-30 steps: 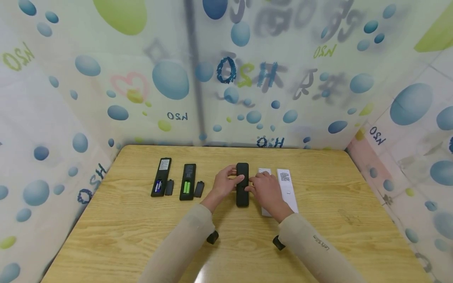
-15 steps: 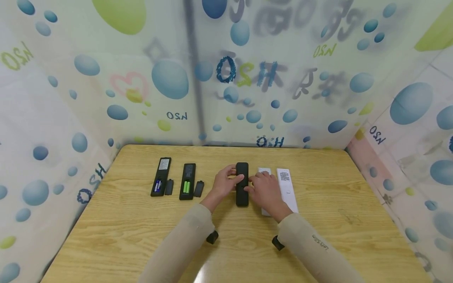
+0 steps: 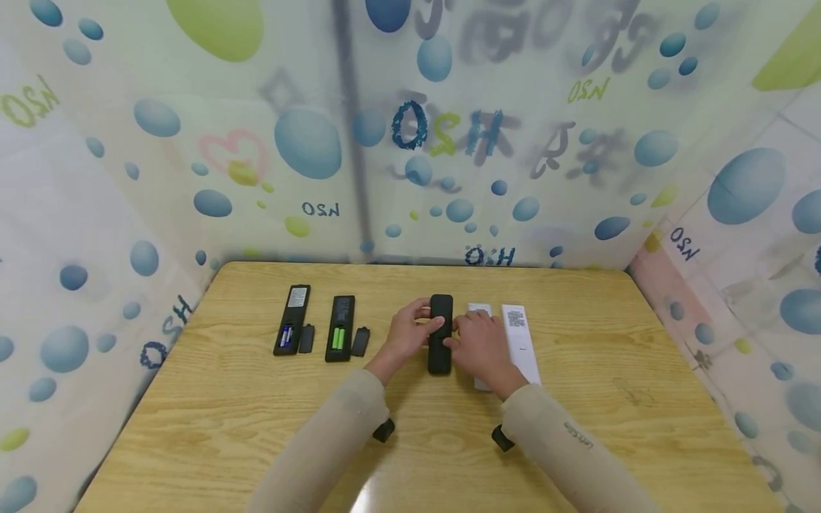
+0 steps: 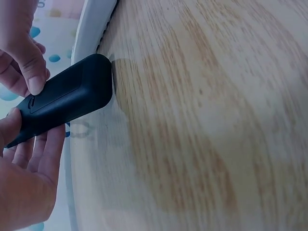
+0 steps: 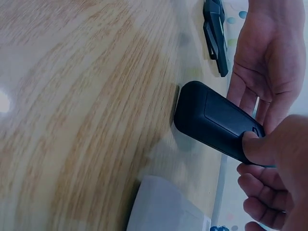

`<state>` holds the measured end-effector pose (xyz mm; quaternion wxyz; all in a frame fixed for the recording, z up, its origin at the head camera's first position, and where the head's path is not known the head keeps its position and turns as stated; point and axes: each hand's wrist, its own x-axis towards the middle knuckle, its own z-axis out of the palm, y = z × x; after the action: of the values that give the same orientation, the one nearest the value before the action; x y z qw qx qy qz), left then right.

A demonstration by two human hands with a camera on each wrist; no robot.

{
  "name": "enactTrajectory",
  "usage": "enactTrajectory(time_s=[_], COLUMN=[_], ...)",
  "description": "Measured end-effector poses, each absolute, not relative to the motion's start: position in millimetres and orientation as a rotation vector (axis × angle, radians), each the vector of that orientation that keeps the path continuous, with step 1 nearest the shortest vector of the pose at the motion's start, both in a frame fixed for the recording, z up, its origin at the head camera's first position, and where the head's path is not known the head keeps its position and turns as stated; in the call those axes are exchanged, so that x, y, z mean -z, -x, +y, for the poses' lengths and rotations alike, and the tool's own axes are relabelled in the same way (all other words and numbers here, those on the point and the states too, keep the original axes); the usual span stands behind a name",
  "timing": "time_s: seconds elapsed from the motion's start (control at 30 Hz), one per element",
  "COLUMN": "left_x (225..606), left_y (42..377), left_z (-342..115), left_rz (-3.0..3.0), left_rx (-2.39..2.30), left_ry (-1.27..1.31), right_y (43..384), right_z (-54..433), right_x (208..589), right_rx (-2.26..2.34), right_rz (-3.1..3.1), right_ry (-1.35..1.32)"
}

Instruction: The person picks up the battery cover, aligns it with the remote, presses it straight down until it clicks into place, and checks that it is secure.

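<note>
A black remote control (image 3: 440, 360) is held back side up in the middle of the table, its battery cover (image 5: 226, 117) in place. My left hand (image 3: 407, 333) grips it from the left, thumb on top and fingers underneath. From the right, my right hand (image 3: 481, 345) has its thumb (image 5: 257, 147) on the small latch mark of the cover, with its fingers curled by the remote's side. In the left wrist view, the near end of the remote (image 4: 98, 82) sits close to the tabletop; whether it touches cannot be told.
On the left lie two black remotes, one with blue batteries (image 3: 286, 336), one with green batteries (image 3: 338, 339), each beside its detached cover (image 3: 307, 339). To the right are a white remote (image 3: 522, 345) and another white remote (image 3: 479, 308) partly hidden by my right hand.
The black remote has shifted very slightly to the right within my hands. Both hands keep almost the same pose, and the other things have not moved.
</note>
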<state>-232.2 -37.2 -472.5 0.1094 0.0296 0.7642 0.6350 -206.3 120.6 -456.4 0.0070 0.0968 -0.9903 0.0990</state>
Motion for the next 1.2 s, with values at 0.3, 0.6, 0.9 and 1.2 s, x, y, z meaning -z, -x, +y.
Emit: enactTrajectory(time_s=[0.3,0.6,0.9,1.2], left_x=[473.5,474.2,474.3,475.7], left_y=[232.1,231.8,231.3,232.9], left_z=[-39.0,-39.8,-39.4,-39.1], left_rz=[2.225,2.229,2.223,2.244], left_rx=[-1.868,-1.866,-1.867,-1.870], left_ry=[-0.073,-0.090,-0.059,-0.066], right_y=[208.0,208.9,214.3,217.7], right_z=[125.4,124.6,121.9,121.3], right_x=[458.9,458.4,461.2,458.3], right_rx=[-0.364,-0.382,-0.491,-0.538], right_rz=[-3.065,-3.074,-3.080,-3.102], right_ry=[-0.350,-0.331,-0.246,-0.220])
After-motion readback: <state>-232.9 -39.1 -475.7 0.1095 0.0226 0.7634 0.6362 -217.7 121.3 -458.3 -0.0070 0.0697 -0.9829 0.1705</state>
